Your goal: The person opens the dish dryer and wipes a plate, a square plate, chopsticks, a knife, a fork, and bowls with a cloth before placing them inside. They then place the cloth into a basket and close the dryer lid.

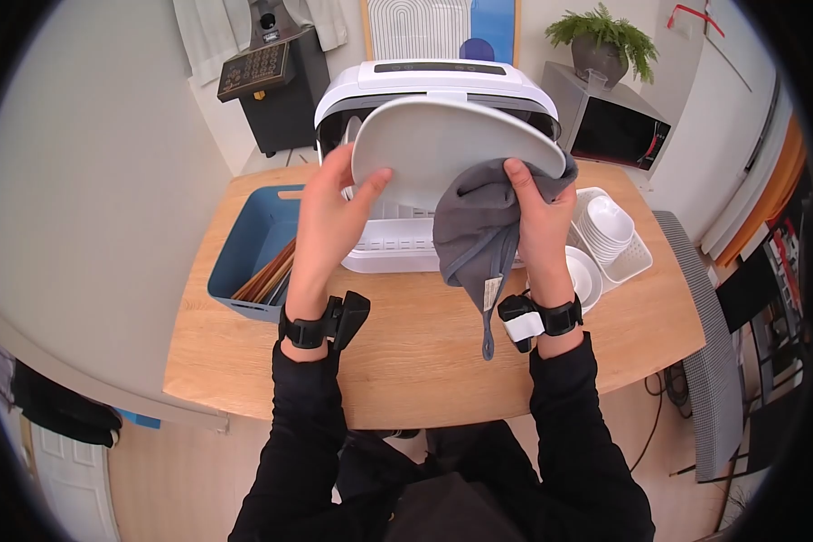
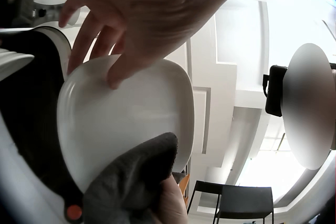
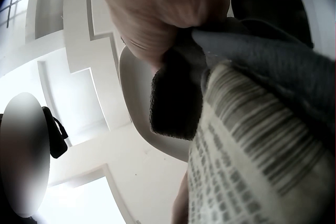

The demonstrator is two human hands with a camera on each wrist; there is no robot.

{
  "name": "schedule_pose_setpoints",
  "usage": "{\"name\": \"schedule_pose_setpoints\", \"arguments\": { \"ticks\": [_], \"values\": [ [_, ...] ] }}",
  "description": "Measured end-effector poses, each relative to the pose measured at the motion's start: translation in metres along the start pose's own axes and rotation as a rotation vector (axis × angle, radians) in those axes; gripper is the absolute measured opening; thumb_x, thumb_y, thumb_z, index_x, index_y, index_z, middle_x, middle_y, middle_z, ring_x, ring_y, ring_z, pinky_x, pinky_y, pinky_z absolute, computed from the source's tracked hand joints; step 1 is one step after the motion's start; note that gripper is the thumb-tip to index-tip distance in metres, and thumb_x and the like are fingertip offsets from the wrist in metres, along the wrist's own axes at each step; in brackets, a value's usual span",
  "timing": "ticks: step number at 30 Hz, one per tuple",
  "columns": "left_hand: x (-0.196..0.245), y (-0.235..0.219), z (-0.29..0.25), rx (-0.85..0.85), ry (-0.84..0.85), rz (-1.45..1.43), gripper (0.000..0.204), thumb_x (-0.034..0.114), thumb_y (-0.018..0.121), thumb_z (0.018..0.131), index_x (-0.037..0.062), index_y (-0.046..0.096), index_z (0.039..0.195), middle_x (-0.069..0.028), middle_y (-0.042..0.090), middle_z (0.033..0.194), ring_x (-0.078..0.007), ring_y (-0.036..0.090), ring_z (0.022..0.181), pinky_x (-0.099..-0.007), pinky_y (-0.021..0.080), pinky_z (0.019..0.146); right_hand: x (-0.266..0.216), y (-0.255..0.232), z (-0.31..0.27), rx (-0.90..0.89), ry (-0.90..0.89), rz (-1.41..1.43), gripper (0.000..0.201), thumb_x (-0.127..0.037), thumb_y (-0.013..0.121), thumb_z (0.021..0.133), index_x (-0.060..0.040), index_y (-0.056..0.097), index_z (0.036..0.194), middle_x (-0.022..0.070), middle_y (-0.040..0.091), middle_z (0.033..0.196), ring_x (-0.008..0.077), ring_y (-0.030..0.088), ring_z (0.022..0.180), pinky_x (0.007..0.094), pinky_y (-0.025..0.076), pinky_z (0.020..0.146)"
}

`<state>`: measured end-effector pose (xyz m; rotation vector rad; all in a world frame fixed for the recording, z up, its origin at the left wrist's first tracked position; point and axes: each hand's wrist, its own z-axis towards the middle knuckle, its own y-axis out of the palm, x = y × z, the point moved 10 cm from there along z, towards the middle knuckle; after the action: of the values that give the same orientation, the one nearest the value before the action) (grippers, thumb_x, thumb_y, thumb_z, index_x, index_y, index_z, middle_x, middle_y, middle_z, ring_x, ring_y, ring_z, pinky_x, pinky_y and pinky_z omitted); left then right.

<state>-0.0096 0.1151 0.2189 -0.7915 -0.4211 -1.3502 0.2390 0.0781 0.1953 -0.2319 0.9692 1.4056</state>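
Note:
A large white plate (image 1: pixel 442 149) is held up in front of the white countertop appliance (image 1: pixel 393 257). My left hand (image 1: pixel 332 212) holds its left edge, thumb on the near face and fingers behind, also seen in the left wrist view (image 2: pixel 142 19). At the plate's right edge, my right hand (image 1: pixel 544 212) grips it through a dark grey cloth (image 1: pixel 479 221), thumb on top. The cloth covers the plate's lower right part and hangs down with its label and loop. In the right wrist view, the cloth (image 3: pixel 252 43) and label hide much of the plate (image 3: pixel 137 92).
A blue bin (image 1: pixel 244 244) with chopsticks stands at the table's left. On the right are a white basket (image 1: pixel 639 262) of stacked bowls and small white dishes (image 1: pixel 582 278). Behind stand a microwave (image 1: pixel 619 126) with a potted plant (image 1: pixel 598 59) and a black cabinet (image 1: pixel 289 99).

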Motion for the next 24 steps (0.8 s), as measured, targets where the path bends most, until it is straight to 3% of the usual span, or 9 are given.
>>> {"name": "schedule_pose_setpoints", "arguments": {
  "ticks": [3, 6, 12, 15, 16, 18, 20, 24],
  "values": [
    [-0.017, 0.011, 0.001, -0.002, -0.057, -0.155, 0.035, 0.012, 0.065, 0.091, 0.0, 0.054, 0.122, -0.0071, 0.066, 0.098, -0.0146, 0.06, 0.083, -0.0281, 0.049, 0.074, -0.002, 0.001, 0.001, 0.029, -0.002, 0.064, 0.042, -0.014, 0.079, 0.082, -0.0014, 0.058, 0.116, 0.0049, 0.066, 0.105, 0.0118, 0.061, 0.095, 0.0255, 0.047, 0.086],
    [-0.005, 0.01, -0.002, 0.015, -0.025, -0.15, 0.032, 0.011, 0.063, 0.092, 0.002, 0.055, 0.122, -0.0075, 0.066, 0.095, -0.0131, 0.058, 0.079, -0.0274, 0.048, 0.071, -0.005, -0.003, 0.003, 0.046, -0.004, 0.016, 0.043, -0.012, 0.079, 0.081, -0.0024, 0.057, 0.116, 0.0054, 0.065, 0.106, 0.0118, 0.061, 0.096, 0.0255, 0.047, 0.086],
    [0.041, -0.004, -0.013, -0.001, 0.09, 0.181, 0.027, 0.002, 0.058, 0.091, 0.0105, 0.059, 0.116, -0.0111, 0.066, 0.092, -0.0225, 0.06, 0.077, -0.0292, 0.047, 0.068, -0.019, -0.003, 0.008, -0.092, -0.131, -0.21, 0.036, -0.007, 0.082, 0.074, -0.0061, 0.064, 0.105, 0.0018, 0.066, 0.102, 0.0117, 0.061, 0.095, 0.0265, 0.048, 0.085],
    [0.049, -0.012, -0.016, -0.019, 0.181, 0.414, 0.029, -0.002, 0.057, 0.087, 0.0117, 0.06, 0.112, -0.0101, 0.067, 0.092, -0.028, 0.061, 0.081, -0.0326, 0.047, 0.077, -0.039, 0.014, 0.0, -0.186, -0.265, -0.374, 0.03, -0.006, 0.083, 0.072, -0.0079, 0.068, 0.099, 0.0009, 0.068, 0.099, 0.0122, 0.062, 0.094, 0.0258, 0.048, 0.085],
    [0.058, -0.012, -0.018, 0.006, 0.247, 0.491, 0.03, -0.003, 0.058, 0.086, 0.012, 0.061, 0.112, -0.0092, 0.067, 0.092, -0.0279, 0.062, 0.082, -0.0338, 0.046, 0.079, -0.043, 0.021, -0.004, -0.228, -0.356, -0.558, 0.029, -0.005, 0.081, 0.073, -0.0083, 0.069, 0.1, 0.0024, 0.07, 0.098, 0.0146, 0.064, 0.093, 0.026, 0.049, 0.084],
    [0.075, -0.011, -0.024, 0.056, 0.376, 0.644, 0.031, -0.003, 0.059, 0.084, 0.0125, 0.061, 0.11, -0.0075, 0.068, 0.09, -0.0278, 0.062, 0.083, -0.0363, 0.045, 0.083, -0.04, 0.035, -0.011, -0.313, -0.338, -0.529, 0.03, -0.005, 0.08, 0.074, -0.0077, 0.069, 0.102, 0.0029, 0.07, 0.099, 0.0158, 0.065, 0.094, 0.0266, 0.049, 0.084],
    [0.078, -0.007, -0.024, 0.062, 0.402, 0.695, 0.028, -0.003, 0.059, 0.084, 0.0127, 0.063, 0.107, -0.007, 0.068, 0.089, -0.0264, 0.063, 0.082, -0.0364, 0.043, 0.085, -0.038, 0.045, -0.016, -0.383, -0.333, -0.513, 0.031, -0.005, 0.079, 0.076, -0.0072, 0.069, 0.105, 0.0039, 0.07, 0.1, 0.017, 0.065, 0.095, 0.0277, 0.05, 0.084],
    [0.079, -0.009, -0.021, 0.079, 0.396, 0.621, 0.024, -0.001, 0.063, 0.083, 0.0128, 0.065, 0.103, -0.0065, 0.068, 0.09, -0.0266, 0.062, 0.08, -0.0358, 0.044, 0.08, -0.042, 0.041, -0.015, -0.328, -0.338, -0.446, 0.032, -0.008, 0.08, 0.076, -0.0057, 0.068, 0.105, 0.0039, 0.069, 0.101, 0.0149, 0.064, 0.095, 0.0266, 0.049, 0.085]
  ]
}}
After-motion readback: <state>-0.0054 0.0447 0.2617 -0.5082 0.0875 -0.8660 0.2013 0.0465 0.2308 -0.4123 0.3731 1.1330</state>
